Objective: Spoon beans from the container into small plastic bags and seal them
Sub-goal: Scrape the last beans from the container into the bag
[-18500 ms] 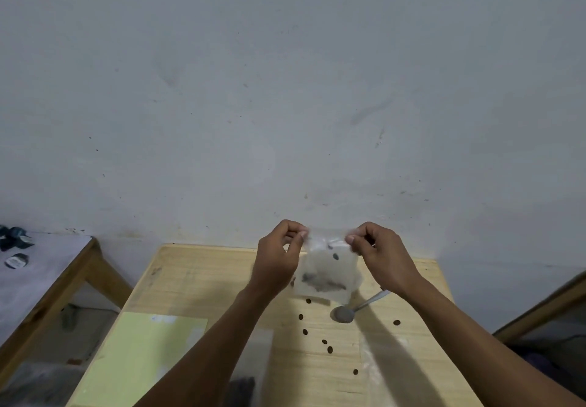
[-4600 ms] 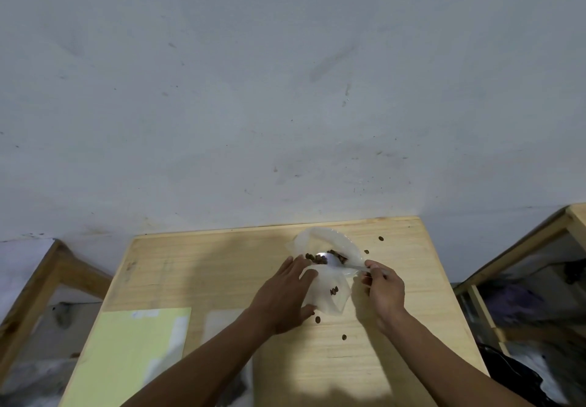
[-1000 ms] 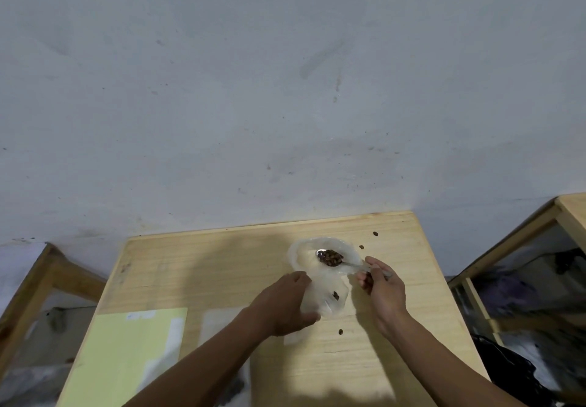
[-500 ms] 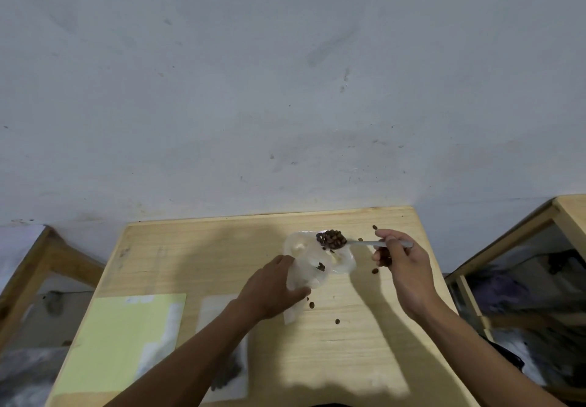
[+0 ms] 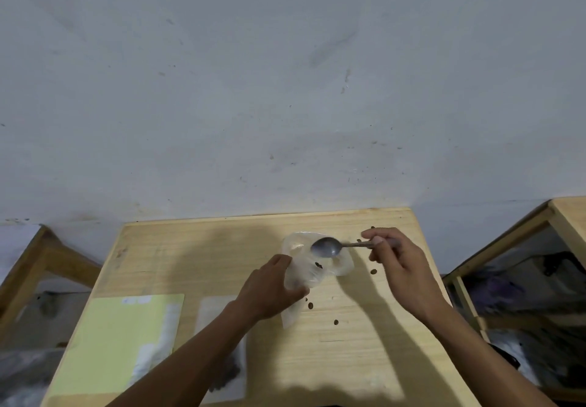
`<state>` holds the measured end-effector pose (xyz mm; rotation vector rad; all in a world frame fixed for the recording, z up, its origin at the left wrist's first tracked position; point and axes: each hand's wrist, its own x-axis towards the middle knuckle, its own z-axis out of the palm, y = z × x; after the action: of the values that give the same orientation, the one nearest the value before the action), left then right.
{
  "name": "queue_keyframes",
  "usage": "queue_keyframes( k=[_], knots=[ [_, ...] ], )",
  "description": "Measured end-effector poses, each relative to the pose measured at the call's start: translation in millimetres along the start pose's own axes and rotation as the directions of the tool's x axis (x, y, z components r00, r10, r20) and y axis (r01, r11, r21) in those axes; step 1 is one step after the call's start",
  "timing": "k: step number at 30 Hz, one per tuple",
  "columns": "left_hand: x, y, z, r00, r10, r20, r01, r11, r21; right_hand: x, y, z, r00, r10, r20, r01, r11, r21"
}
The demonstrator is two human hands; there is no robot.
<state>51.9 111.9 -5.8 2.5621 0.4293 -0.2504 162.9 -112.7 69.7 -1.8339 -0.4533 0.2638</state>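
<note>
Beans point(image 5: 318, 265) were seen as a few dark specks inside a small clear plastic bag point(image 5: 306, 275), which was held over the middle of a light wooden table point(image 5: 190, 254). The bag was gripped around its lower part by the left hand point(image 5: 271, 286), whose fingers were curled round the crumpled plastic, and its mouth was spread open toward the far side. A metal spoon point(image 5: 326, 247) was held by the right hand point(image 5: 399, 267), the handle being pinched between thumb and curled fingers, and its bowl was positioned over the open mouth of the bag; the bowl appeared empty. Loose beans were scattered on the tabletop: one point(image 5: 374, 271) just below the right hand's fingers, one point(image 5: 311, 305) near the left hand, one point(image 5: 336, 322) nearer the front edge, and a few more by the far edge. A pale green sheet point(image 5: 120, 343) was laid on the near left part of the table, and beside it a flat clear bag point(image 5: 226, 371) with a dark mass inside could be made out, partly covered by the left forearm. Wooden furniture frames were visible at either side, against a grey wall point(image 5: 285, 89).
</note>
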Motion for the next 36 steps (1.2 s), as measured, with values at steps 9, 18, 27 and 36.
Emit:
queue_keyframes(
  k=[9,18,27,36],
  knots=[
    [-1,5,-4,0.989,0.071,0.127,-0.084,0.992,0.098,-6,63,49,0.779,0.587,-0.222,-0.494,0.791,0.360],
    [-5,9,3,0.957,0.042,0.287,-0.083,0.987,0.135,13,76,77,0.443,0.829,-0.341,-0.548,0.551,0.629],
    [-2,6,7,0.964,0.019,0.264,-0.047,0.994,0.099,0,82,75,0.606,0.765,-0.216,-0.432,0.545,0.718],
    [1,17,-6,0.996,-0.020,0.087,0.023,0.999,-0.033,-1,58,41,0.833,0.531,-0.154,-0.418,0.787,0.453]
  ],
)
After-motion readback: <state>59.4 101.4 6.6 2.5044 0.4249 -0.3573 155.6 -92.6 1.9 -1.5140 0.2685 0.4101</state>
